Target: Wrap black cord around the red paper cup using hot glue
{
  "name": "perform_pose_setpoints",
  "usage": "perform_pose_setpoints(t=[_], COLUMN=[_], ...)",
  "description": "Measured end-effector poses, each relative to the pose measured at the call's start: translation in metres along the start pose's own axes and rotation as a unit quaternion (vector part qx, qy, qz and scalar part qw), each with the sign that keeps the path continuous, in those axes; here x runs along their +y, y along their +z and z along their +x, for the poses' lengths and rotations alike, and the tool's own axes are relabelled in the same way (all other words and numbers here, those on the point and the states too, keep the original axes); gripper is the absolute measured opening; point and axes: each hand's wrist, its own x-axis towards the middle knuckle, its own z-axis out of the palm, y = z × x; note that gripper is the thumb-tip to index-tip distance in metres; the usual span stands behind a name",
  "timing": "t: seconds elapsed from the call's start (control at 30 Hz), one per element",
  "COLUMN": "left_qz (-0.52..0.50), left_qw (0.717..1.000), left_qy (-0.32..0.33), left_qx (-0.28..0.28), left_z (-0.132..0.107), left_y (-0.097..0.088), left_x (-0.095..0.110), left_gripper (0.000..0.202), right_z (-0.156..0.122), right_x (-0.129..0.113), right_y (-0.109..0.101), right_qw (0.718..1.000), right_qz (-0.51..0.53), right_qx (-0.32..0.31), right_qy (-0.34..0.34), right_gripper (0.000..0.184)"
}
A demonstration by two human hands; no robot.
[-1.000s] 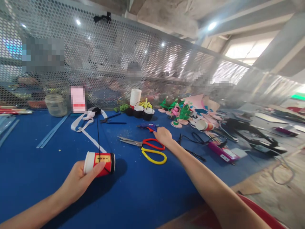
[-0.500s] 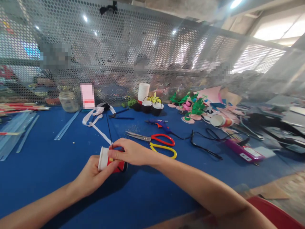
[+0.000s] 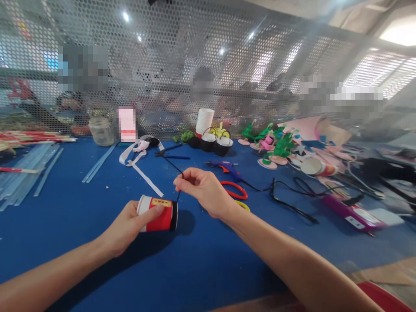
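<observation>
A red and white paper cup [image 3: 162, 221] lies sideways in my left hand [image 3: 131, 223], its white end to the left and a black band round its right end. My left thumb presses on the cup's side, while the other fingers are mostly hidden behind it. Above the right end, my right hand [image 3: 199, 188] pinches a thin black cord [image 3: 173, 164]. From my fingertips the cord drops to the black band and also runs back toward a dark bundle by the white ribbon [image 3: 147, 180]. Scissors with one red and one yellow handle [image 3: 235, 190] are partly covered by my right hand.
A blue glue gun [image 3: 225, 169] lies behind my right hand, its cord trailing to a purple power strip [image 3: 352, 212]. White stacked cups [image 3: 204, 120], small black pots [image 3: 223, 145] and green craft plants [image 3: 281, 145] stand at the back. Clear strips [image 3: 29, 173] and a jar [image 3: 101, 131] are left.
My right hand has lifted off the cup, moving up and right with the black cord pinched. The cup's red side and black band show more. The view has shifted slightly.
</observation>
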Motion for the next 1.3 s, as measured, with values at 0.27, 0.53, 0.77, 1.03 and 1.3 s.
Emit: perform_pose_setpoints(t=[0.27,0.53,0.77,1.03,1.3], left_qz=[0.050,0.101,0.160,0.182,0.205], left_qw=[0.999,0.993,0.984,0.979,0.971], left_qy=[0.012,0.054,0.069,0.093,0.118], left_qx=[-0.017,-0.040,-0.027,-0.005,0.019], left_z=[-0.003,-0.008,-0.011,-0.017,-0.021], left_y=[0.002,0.005,0.005,0.008,0.013], left_x=[-0.002,-0.003,-0.004,-0.001,0.003], left_gripper=[0.023,0.022,0.029,0.028,0.028], right_z=[0.001,0.003,0.001,0.000,-0.002], right_x=[0.004,0.010,0.016,0.014,0.014], right_y=[0.000,0.000,0.000,0.004,0.007], right_qw=[0.997,0.993,0.990,0.985,0.983], right_qz=[-0.074,-0.114,-0.141,-0.169,-0.180], right_qx=[0.028,0.025,0.007,-0.004,-0.023], right_qy=[-0.027,-0.008,-0.013,0.020,0.038], right_gripper=[0.014,0.016,0.017,0.016,0.016])
